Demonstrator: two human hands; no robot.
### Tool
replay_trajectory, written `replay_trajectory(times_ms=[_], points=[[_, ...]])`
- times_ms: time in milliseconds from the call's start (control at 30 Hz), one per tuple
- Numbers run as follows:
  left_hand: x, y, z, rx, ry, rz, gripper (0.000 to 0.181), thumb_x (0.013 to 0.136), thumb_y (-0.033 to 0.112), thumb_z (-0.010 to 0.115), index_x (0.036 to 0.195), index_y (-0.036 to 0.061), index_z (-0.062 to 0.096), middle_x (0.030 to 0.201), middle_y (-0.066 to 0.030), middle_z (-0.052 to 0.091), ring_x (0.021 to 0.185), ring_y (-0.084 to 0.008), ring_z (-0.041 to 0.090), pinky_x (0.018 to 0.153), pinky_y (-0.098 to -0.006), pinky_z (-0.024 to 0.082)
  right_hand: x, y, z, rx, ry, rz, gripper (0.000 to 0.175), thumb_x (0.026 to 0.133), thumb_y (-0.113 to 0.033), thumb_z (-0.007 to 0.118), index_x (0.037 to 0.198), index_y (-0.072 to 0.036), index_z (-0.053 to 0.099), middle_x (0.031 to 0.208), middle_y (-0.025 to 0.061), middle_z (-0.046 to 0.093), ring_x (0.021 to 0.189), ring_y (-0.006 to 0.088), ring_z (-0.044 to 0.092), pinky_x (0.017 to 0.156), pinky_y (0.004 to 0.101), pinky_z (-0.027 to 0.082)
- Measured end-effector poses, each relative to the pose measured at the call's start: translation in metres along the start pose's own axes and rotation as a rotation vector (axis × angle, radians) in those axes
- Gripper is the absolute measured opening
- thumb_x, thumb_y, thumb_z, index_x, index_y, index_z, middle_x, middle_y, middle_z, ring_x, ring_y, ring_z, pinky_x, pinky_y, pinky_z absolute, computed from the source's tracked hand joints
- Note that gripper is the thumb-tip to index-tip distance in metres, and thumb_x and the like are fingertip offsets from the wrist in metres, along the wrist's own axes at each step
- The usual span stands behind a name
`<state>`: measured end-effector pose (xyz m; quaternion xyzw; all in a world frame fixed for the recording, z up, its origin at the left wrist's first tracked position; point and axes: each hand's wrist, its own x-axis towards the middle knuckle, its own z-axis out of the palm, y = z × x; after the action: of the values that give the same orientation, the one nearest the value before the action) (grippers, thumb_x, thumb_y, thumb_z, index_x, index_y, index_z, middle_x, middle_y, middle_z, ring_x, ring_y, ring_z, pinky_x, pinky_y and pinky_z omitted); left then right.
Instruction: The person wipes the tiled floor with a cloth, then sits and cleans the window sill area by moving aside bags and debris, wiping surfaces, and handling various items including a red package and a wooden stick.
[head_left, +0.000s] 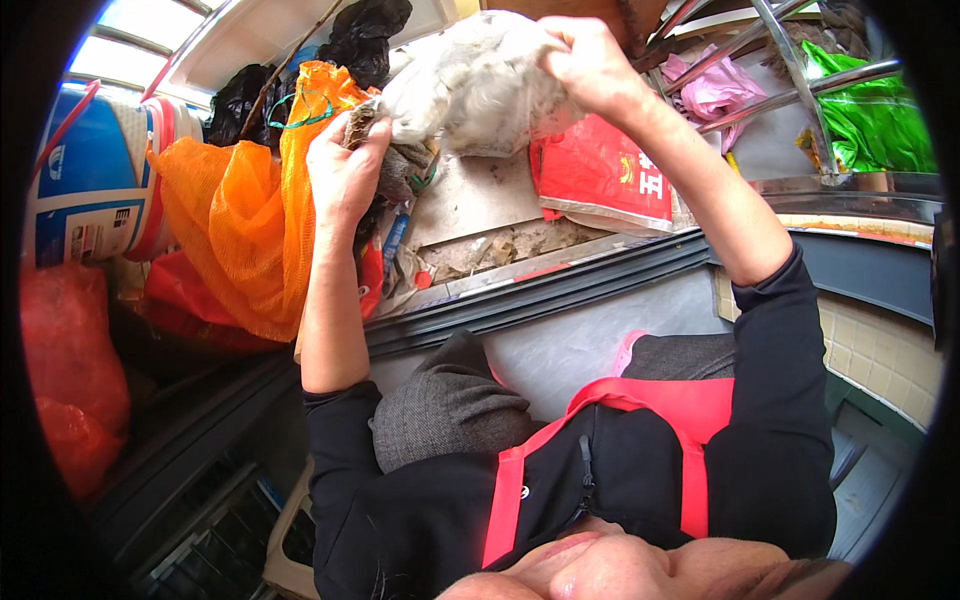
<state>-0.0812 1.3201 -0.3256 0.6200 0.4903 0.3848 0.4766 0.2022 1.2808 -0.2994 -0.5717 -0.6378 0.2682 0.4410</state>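
Observation:
My right hand (592, 67) grips the edge of a whitish, crumpled clear plastic bag (495, 82), raised above the floor of a caged window ledge. The bag looks dirty, and its contents cannot be made out. My left hand (345, 172) pinches a rough, grey-brown piece (361, 124), perhaps cloth, between thumb and fingers. The bag's left end reaches that thumb; whether the thumb holds it too is unclear. Directly behind this hand is an orange mesh sack (232, 232) with a green tie. More grey material (397, 172) hangs or lies below the fingers.
A red printed bag (607, 176) lies under my right forearm. Debris (487, 251) lines the ledge behind a dark sliding-window track (540, 281). A blue-and-white bucket (94, 176) and black plastic bags (247, 105) stand left. Metal bars (795, 82), pink plastic (712, 90) and a green bag (870, 112) are right.

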Motion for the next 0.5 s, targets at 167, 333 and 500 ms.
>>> replay_trajectory(times_ms=[167, 333, 500], points=[[-0.005, 0.014, -0.001, -0.174, -0.056, 0.008, 0.022, 0.084, 0.008, 0.064, 0.104, -0.0017, 0.067, 0.091, -0.002, 0.067, 0.08, -0.0076, 0.059, 0.075, -0.0227, 0.048, 0.03, -0.05, -0.002, 0.716, -0.131, -0.306, 0.024, 0.088, -0.021, 0.062, 0.101, -0.002, 0.068, 0.088, 0.0075, 0.068, 0.085, 0.0131, 0.061, 0.078, 0.0281, 0.049], [-0.01, 0.018, 0.011, -0.116, -0.253, 0.16, 0.064, 0.076, 0.01, 0.07, 0.134, -0.0002, 0.044, 0.123, -0.0126, 0.054, 0.109, -0.0183, 0.052, 0.095, -0.0299, 0.042, 0.01, -0.084, -0.007, 0.186, -0.08, -0.188, 0.021, 0.077, -0.01, 0.053, 0.088, 0.002, 0.066, 0.071, 0.0079, 0.064, 0.065, 0.01, 0.054, 0.062, 0.0287, 0.046], [-0.031, 0.001, 0.057, -0.439, -0.683, 0.126, 0.074, 0.072, 0.015, 0.07, 0.137, 0.0007, 0.039, 0.13, -0.0151, 0.05, 0.12, -0.0234, 0.047, 0.104, -0.0344, 0.036, -0.032, -0.095, 0.008, 0.378, -0.36, 0.012, 0.018, 0.073, -0.002, 0.051, 0.086, 0.003, 0.063, 0.078, 0.003, 0.063, 0.075, 0.0083, 0.053, 0.07, 0.026, 0.046]])
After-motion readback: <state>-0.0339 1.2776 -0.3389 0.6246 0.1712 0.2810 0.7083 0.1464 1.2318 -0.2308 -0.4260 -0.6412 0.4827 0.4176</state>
